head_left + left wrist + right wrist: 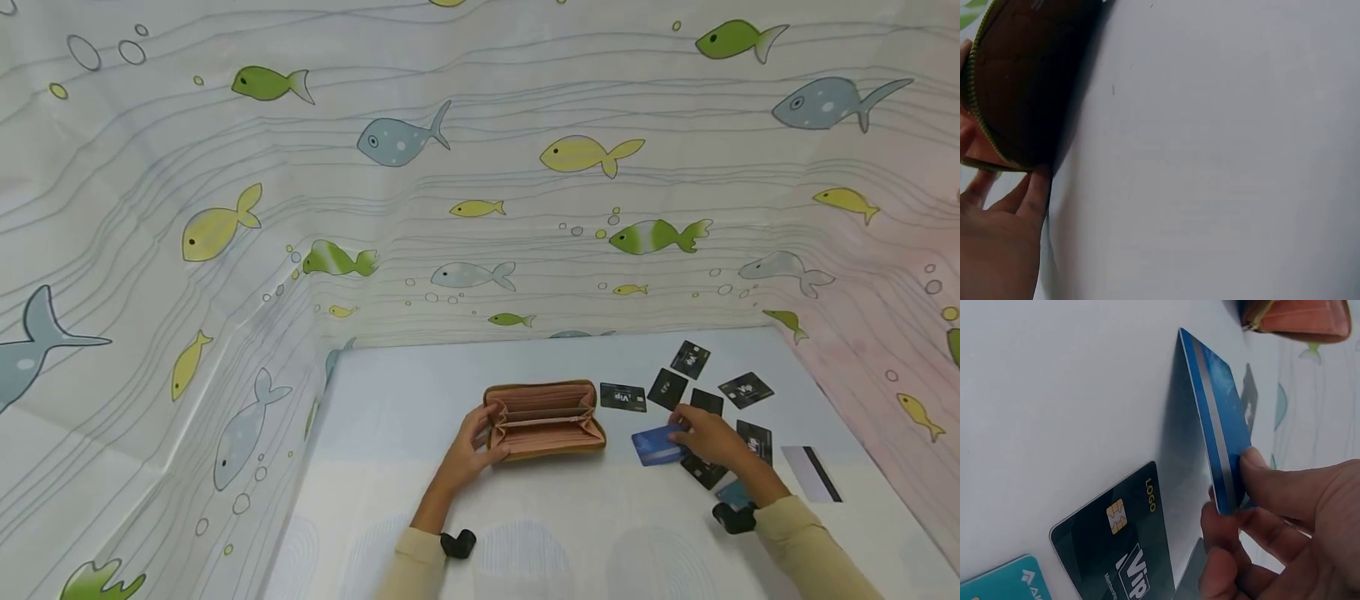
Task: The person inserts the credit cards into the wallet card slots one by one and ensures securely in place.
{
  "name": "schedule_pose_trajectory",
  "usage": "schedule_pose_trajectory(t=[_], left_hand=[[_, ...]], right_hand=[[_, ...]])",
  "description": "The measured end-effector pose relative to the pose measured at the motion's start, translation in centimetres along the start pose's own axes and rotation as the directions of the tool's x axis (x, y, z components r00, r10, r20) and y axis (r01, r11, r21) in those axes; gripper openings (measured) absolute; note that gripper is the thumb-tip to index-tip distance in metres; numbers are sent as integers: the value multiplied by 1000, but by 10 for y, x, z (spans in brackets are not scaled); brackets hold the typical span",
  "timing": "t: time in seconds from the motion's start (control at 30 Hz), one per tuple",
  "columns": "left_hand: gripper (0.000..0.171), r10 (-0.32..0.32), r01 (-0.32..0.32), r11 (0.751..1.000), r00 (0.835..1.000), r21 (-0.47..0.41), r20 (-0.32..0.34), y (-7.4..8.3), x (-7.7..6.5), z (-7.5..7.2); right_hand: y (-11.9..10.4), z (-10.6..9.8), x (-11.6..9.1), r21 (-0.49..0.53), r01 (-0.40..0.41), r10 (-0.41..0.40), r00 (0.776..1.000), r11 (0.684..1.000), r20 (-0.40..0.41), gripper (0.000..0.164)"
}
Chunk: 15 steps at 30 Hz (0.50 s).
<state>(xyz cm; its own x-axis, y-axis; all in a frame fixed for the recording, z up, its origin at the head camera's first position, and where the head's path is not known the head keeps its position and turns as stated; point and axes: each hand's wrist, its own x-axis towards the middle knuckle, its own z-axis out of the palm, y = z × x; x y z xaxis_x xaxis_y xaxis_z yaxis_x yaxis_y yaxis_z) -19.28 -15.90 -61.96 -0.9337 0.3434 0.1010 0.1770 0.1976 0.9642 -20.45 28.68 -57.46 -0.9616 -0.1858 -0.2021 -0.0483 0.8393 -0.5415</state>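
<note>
A brown zip wallet point(547, 452) stands unzipped on the table, its pinkish compartments facing up. My left hand point(463, 457) grips it by the left end, thumb on the near side and fingers at the far side. In the left wrist view the wallet's outer face point(1019, 81) and brass zip teeth show above the fingers. To the right, my right hand point(708, 437) pinches a blue card point(654, 447) by one end, between thumb and fingers. The right wrist view shows this blue card point(1225, 406) tilted up, with a silvery stripe along one edge.
Several black VIP cards point(622, 397) lie scattered right of the wallet, some under the right hand. A teal card point(733, 493) lies below the right wrist, and a white card with a black stripe point(804, 473) farther right. Fish-patterned sheeting point(405, 208) walls the table's back and sides.
</note>
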Motion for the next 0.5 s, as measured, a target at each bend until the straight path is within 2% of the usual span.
schedule_pose_trajectory(t=[0.23,0.5], left_hand=[[78,11,-12,1000,999,21,43,4,6,-7],[81,33,-32,999,998,-23,56,3,11,-8]], right_hand=[[7,-3,-8,152,14,-13,1000,988,-12,17],[8,3,-10,305,-62,71,997,950,-19,25]])
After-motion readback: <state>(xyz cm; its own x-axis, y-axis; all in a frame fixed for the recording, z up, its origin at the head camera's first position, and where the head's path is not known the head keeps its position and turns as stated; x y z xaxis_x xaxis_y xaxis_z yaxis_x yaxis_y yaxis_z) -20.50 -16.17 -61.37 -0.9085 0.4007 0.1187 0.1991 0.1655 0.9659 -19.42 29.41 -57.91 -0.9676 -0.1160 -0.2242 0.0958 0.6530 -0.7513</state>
